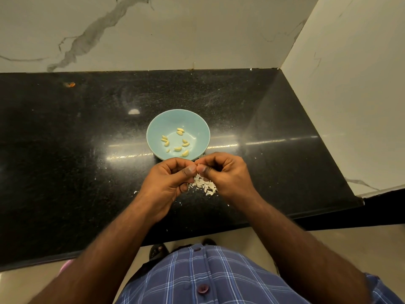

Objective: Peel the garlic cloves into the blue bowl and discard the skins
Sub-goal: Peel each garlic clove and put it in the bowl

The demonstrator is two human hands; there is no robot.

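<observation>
The garlic clove being worked on is hidden: it sits, as far as can be judged, pinched between the thumb tips where the two hands meet, and only a pale sliver shows there, too small to give its long axis. The left hand (169,179) is curled closed, thumb pressed forward against the right thumb. The right hand (223,172) is likewise curled closed, fingers folded under, nipping at the same spot. Neither is nearer; both touch the clove together.

The blue bowl (153,128) stands on the black counter (76,139) at twelve o'clock from the meeting thumbs, its near rim just beyond the knuckles. About ten peeled cloves (178,141) lie scattered across its bottom, most toward the near side. That is the relation the next move turns on: once bare, the clove only has to travel a little forward and drop over the near rim.

The skins (203,185) lie in a loose pale heap on the counter directly below the hands, at six o'clock from the bowl, with a few stray flakes around. They remain to be gathered and thrown away; no bin is in view.
</observation>
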